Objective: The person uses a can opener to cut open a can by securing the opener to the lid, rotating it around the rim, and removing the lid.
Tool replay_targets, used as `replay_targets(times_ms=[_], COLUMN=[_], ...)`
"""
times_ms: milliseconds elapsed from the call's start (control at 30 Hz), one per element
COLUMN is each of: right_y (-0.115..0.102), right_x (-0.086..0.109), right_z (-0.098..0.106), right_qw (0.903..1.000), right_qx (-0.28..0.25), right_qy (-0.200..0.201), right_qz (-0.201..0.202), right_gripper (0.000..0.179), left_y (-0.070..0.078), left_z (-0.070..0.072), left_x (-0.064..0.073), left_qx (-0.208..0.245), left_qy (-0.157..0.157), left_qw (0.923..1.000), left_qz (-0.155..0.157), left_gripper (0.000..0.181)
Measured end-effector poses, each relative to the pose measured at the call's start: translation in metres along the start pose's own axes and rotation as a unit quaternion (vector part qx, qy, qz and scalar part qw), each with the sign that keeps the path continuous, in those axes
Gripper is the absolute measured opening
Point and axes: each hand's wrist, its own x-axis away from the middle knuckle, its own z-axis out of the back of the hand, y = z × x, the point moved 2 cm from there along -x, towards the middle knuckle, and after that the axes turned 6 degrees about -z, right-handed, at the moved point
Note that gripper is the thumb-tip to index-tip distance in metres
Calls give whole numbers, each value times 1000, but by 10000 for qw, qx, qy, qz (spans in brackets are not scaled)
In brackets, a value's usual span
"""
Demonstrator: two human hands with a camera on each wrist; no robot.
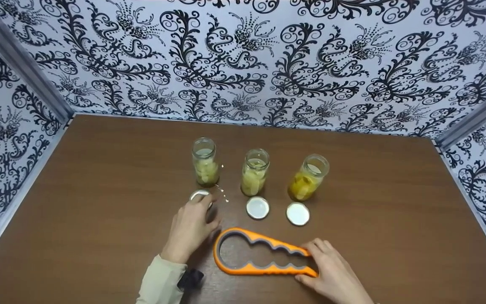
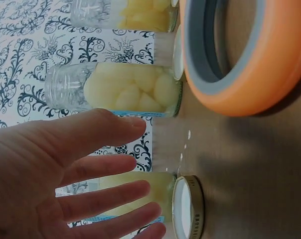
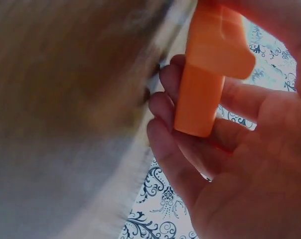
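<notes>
My right hand grips the handle ends of an orange and grey jar opener, fingers at one handle and thumb at the other. The opener's round end points left over the table. My left hand reaches over a white-lined jar lid, its fingertips overlapping the lid in the head view. In the left wrist view those fingers are extended and spread, and the lid lies just past them. Behind that lid stands an uncapped glass jar of pale chunks in liquid.
Two more open jars stand to the right, a middle one with pale chunks and another with yellower pieces. In front of them lie a middle lid and a right lid, inner sides up. Patterned walls border the brown table.
</notes>
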Motion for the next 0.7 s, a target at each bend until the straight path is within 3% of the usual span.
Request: replay_targets(times_ms=[133,367,700], right_y=[0,0,-2], right_x=[-1,3,0], right_z=[-1,-4,-1], right_qw=[9999,9990,9992], right_qx=[14,19,-4], right_qy=[94,439,326], right_qz=[-42,84,-230], right_gripper=[50,51,52], left_y=[-1,-2,-4], left_z=[-1,-1,-2], left_x=[2,6,11], left_qx=[-33,44,44], left_qy=[-195,-262,-288], left_qw=[9998,9996,9994], left_qz=[28,61,182], left_gripper=[39,40,38])
